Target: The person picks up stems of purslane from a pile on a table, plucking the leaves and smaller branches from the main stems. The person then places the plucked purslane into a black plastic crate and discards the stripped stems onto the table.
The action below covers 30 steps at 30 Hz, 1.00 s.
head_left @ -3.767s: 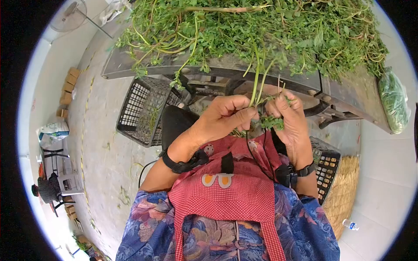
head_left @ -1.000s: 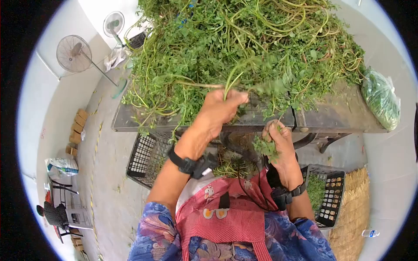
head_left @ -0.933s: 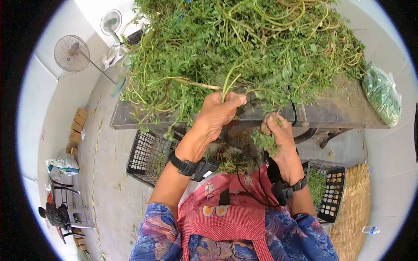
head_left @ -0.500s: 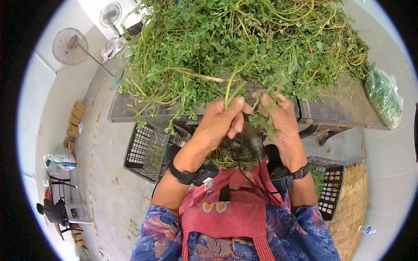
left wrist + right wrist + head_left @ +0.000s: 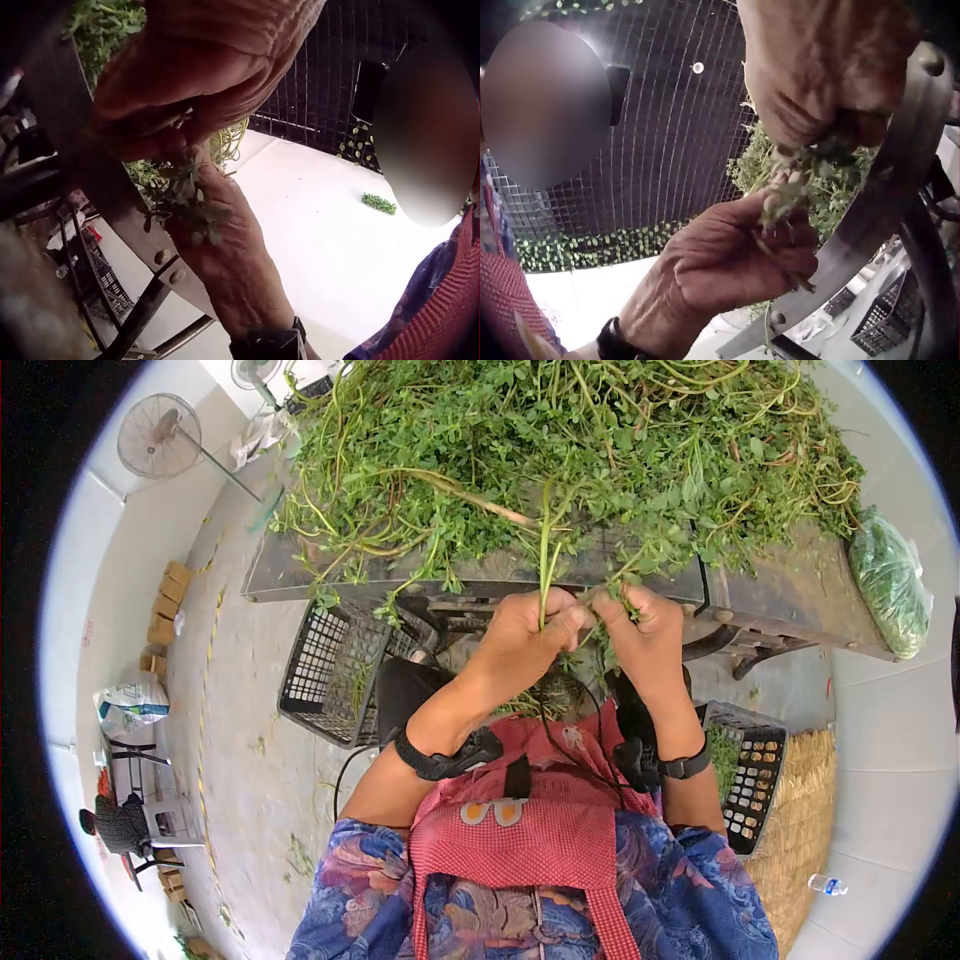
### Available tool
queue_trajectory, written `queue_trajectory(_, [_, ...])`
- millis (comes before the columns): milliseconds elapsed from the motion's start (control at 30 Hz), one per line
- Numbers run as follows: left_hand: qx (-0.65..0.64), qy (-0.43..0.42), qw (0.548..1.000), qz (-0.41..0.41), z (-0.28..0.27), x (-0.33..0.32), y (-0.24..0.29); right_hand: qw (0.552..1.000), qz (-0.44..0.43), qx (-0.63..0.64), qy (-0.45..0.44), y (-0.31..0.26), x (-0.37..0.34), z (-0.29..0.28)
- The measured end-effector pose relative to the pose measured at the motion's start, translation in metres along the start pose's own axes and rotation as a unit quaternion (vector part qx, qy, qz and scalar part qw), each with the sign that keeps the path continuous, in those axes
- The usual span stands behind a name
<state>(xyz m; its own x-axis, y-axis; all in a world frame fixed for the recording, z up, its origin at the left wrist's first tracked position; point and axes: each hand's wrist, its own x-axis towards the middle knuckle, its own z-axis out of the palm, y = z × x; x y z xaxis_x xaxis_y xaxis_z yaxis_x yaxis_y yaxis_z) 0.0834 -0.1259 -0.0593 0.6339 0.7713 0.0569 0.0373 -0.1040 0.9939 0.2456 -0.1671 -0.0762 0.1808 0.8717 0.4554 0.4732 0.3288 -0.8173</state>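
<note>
In the head view my left hand point(image 5: 525, 638) pinches a few long green stems point(image 5: 545, 565) that stand up between thumb and forefinger. My right hand point(image 5: 645, 635) is right beside it, thumb and fingers pinching a leafy sprig point(image 5: 191, 199). The fingertips of both hands meet just in front of the table edge. Small leaves hang below the fingers in the left wrist view. A large heap of leafy green plants point(image 5: 560, 450) covers the table point(image 5: 330, 572) beyond the hands. One thick pale stem point(image 5: 480, 500) lies across the heap's near side.
Black plastic crates stand under the table, one at the left point(image 5: 325, 680) and one at the right point(image 5: 755, 780) with greens in it. A bag of greens point(image 5: 890, 585) sits at the table's right end. A standing fan point(image 5: 160, 435) and a seated person point(image 5: 120, 825) are at the left.
Earlier the hands were apart, the left out at the heap and the right lower down with a sprig. Both have come together near the table edge, still holding greens.
</note>
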Motion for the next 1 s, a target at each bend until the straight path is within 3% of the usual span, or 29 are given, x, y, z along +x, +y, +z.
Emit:
queue_trajectory(33, [-0.018,0.013,1.0,-0.01,0.001,-0.002,0.0,1.0,0.002,-0.001,-0.001,0.0,-0.001,-0.002])
queue_trajectory(100, [0.004,0.025,1.0,-0.003,-0.001,-0.004,0.0,0.993,0.083,0.003,0.085,-0.001,-0.002,-0.009])
queue_trajectory(133, [0.026,0.039,0.999,0.006,-0.002,-0.004,-0.001,0.983,0.109,0.081,0.127,-0.002,-0.003,-0.014])
queue_trajectory(233, [0.055,0.048,0.997,0.001,-0.001,-0.004,0.001,0.984,0.055,0.103,0.137,-0.022,-0.007,-0.023])
queue_trajectory(400, [0.087,0.042,0.994,0.042,0.004,-0.004,-0.005,0.995,0.07,0.066,0.002,-0.02,-0.008,0.0])
queue_trajectory(433, [0.12,0.038,0.991,0.039,0.003,-0.006,-0.006,0.995,0.071,0.066,0.0,-0.02,-0.009,0.002])
queue_trajectory(500, [0.107,0.043,0.992,0.044,0.003,-0.008,-0.006,0.992,0.082,0.062,0.077,-0.021,-0.011,0.005])
queue_trajectory(533, [0.094,0.048,0.993,0.052,0.003,-0.008,-0.005,0.94,0.173,0.255,0.149,-0.018,-0.007,0.003])
queue_trajectory(567, [0.094,0.048,0.993,0.051,0.002,-0.008,-0.004,0.837,0.255,0.434,0.212,-0.014,-0.003,-0.002])
queue_trajectory(633, [0.002,0.054,0.997,0.047,-0.001,-0.008,0.0,0.84,0.222,0.478,0.128,-0.008,-0.008,-0.024])
queue_trajectory(667, [0.002,0.054,0.997,0.049,-0.003,-0.008,0.004,0.841,0.221,0.477,0.128,-0.003,-0.011,-0.023])
queue_trajectory(733, [-0.043,0.048,0.998,0.008,-0.002,-0.009,0.01,0.886,0.283,0.361,0.069,0.006,-0.018,-0.018])
queue_trajectory(833, [-0.038,0.031,0.999,0.006,0.0,-0.009,0.011,0.858,0.297,0.412,0.078,-0.004,-0.024,-0.004])
queue_trajectory(900, [-0.047,0.031,0.998,0.021,0.005,-0.007,-0.001,0.863,0.292,0.407,0.067,0.0,-0.024,-0.001])
queue_trajectory(967, [-0.056,0.029,0.997,0.041,0.006,-0.006,-0.009,0.942,0.165,0.288,0.053,0.002,-0.022,0.004])
queue_trajectory(1000, [-0.047,0.028,0.998,0.035,0.006,-0.007,-0.01,0.979,0.057,0.181,0.068,0.009,-0.019,0.007])
